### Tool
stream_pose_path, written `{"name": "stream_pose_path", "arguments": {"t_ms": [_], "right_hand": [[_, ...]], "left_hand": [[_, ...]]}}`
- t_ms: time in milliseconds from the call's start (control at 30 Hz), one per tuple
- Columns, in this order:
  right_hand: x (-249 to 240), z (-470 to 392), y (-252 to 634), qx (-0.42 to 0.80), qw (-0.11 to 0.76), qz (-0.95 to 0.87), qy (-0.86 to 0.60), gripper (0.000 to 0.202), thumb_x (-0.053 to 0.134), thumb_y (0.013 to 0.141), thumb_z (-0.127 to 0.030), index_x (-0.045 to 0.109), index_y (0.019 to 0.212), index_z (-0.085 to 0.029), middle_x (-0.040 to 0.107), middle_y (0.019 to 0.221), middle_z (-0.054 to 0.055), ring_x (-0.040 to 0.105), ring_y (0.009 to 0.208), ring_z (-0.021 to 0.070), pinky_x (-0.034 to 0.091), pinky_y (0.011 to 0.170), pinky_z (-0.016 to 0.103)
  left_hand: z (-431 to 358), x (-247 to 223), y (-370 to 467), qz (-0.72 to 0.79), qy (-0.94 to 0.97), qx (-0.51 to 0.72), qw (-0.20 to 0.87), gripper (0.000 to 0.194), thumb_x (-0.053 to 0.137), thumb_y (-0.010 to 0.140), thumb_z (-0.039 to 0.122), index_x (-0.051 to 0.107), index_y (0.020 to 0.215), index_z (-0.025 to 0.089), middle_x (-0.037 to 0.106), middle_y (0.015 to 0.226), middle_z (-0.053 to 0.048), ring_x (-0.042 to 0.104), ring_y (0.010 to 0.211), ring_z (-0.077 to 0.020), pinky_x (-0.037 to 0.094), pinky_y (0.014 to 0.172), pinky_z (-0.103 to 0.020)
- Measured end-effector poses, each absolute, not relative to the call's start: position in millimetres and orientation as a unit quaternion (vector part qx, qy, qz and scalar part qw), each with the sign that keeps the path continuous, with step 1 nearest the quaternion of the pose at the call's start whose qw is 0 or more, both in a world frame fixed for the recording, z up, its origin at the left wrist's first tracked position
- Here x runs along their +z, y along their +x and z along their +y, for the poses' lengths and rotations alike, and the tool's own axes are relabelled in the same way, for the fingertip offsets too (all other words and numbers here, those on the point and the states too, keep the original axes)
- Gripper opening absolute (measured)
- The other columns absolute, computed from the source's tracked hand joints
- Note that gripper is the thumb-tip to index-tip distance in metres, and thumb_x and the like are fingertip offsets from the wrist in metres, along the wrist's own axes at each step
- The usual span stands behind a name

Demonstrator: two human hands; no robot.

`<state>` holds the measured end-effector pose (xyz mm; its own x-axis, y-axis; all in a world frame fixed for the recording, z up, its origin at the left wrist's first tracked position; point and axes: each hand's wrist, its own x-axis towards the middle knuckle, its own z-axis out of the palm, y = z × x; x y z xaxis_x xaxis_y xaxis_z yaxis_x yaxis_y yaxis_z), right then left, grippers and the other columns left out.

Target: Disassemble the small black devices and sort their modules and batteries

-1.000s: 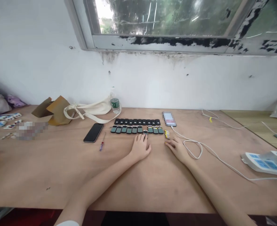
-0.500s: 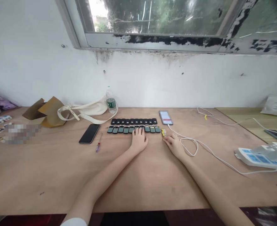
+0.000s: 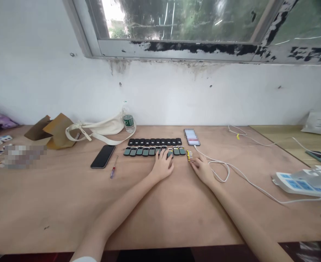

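Note:
My left hand (image 3: pixel 162 166) lies over a row of small open-faced key-fob halves (image 3: pixel 145 151), dark with grey-green inner faces. Its fingers are spread and touch the row. By its index finger and thumb, one fob half (image 3: pixel 170 153) with a yellow strip in it sits slightly nearer me than the others. Beyond that row is a line of black fob covers (image 3: pixel 152 142), each with a pale spot. At the right end, my right hand (image 3: pixel 203 170) has its fingertips pinched at the near end of a stack of small yellow-and-silver batteries (image 3: pixel 189 155); the fingertips partly hide what they hold.
Left of the rows are a screwdriver (image 3: pixel 113 168), a dark phone (image 3: pixel 103 156), a water bottle (image 3: pixel 128 122), a cream bag (image 3: pixel 105 128) and a brown paper bag (image 3: pixel 59 133). To the right lie a charging phone (image 3: pixel 192 137), its white cable (image 3: pixel 228 171) and a power strip (image 3: pixel 296 182).
My left hand has shifted slightly right, and one fob half near its index finger has come toward me out of line. My right hand stays by the batteries, almost still.

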<state>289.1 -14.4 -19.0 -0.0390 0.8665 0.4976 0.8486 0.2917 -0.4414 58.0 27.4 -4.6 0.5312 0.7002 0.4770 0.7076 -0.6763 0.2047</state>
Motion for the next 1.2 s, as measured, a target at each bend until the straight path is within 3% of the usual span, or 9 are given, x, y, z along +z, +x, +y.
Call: {"name": "stream_pose_path", "arguments": {"t_ms": [100,233,400,700,1067,1200], "right_hand": [[-15.6,-17.2,288.5,0.015,0.363,-0.719,-0.592,0.018,0.046,0.089,-0.03,0.062,0.092,-0.023,0.056,0.089,0.008,0.053,0.09,0.0253,0.045,0.078,0.04],[-10.8,-25.7,278.4,0.009,0.367,-0.726,-0.582,0.017,0.045,0.089,-0.026,0.06,0.094,-0.022,0.056,0.088,0.009,0.051,0.09,0.0253,0.045,0.078,0.039],[-5.2,-33.2,242.6,0.054,0.342,-0.788,-0.51,0.021,0.038,0.091,-0.018,0.059,0.093,-0.021,0.056,0.092,0.009,0.05,0.089,0.0227,0.044,0.079,0.036],[-6.4,-7.0,210.2,0.118,0.336,-0.777,-0.519,0.025,0.034,0.092,-0.015,0.053,0.076,-0.02,0.057,0.081,0.005,0.048,0.081,0.0208,0.038,0.078,0.035],[-2.7,-7.0,218.4,0.214,0.418,-0.738,-0.485,0.028,0.035,0.094,-0.032,0.05,0.072,-0.021,0.054,0.073,0.003,0.05,0.075,0.0188,0.042,0.073,0.033],[-6.8,-12.9,216.7,0.261,0.446,-0.701,-0.492,0.024,0.049,0.087,-0.042,0.054,0.077,-0.021,0.059,0.075,0.003,0.054,0.069,0.0168,0.046,0.066,0.03]], "left_hand": [[4.6,-4.7,44.5,-0.381,-0.881,-0.28,-0.025,0.028,0.05,0.083,0.025,0.057,0.109,0.017,0.049,0.128,-0.014,0.048,0.114,-0.0297,0.042,0.095,-0.047],[-15.1,-7.9,25.2,-0.345,-0.885,-0.302,-0.082,0.01,0.053,0.084,0.026,0.058,0.088,0.018,0.055,0.116,-0.011,0.055,0.104,-0.0248,0.049,0.087,-0.038],[-10.1,-11.3,19.0,-0.342,-0.867,-0.33,-0.15,0.007,0.052,0.085,0.019,0.056,0.079,0.018,0.056,0.116,-0.01,0.056,0.107,-0.0212,0.049,0.09,-0.034],[-7.6,-10.7,22.0,-0.313,-0.889,-0.303,-0.139,0.011,0.048,0.089,0.018,0.057,0.082,0.018,0.062,0.107,-0.009,0.055,0.1,-0.0213,0.049,0.088,-0.036],[-8.1,-11.5,25.2,-0.312,-0.888,-0.308,-0.137,0.012,0.048,0.088,0.016,0.059,0.082,0.017,0.062,0.106,-0.009,0.054,0.099,-0.0207,0.048,0.087,-0.035],[-8.4,-10.8,24.5,-0.311,-0.889,-0.306,-0.137,0.013,0.048,0.089,0.017,0.059,0.083,0.017,0.062,0.108,-0.009,0.055,0.1,-0.0206,0.049,0.087,-0.035]]}}
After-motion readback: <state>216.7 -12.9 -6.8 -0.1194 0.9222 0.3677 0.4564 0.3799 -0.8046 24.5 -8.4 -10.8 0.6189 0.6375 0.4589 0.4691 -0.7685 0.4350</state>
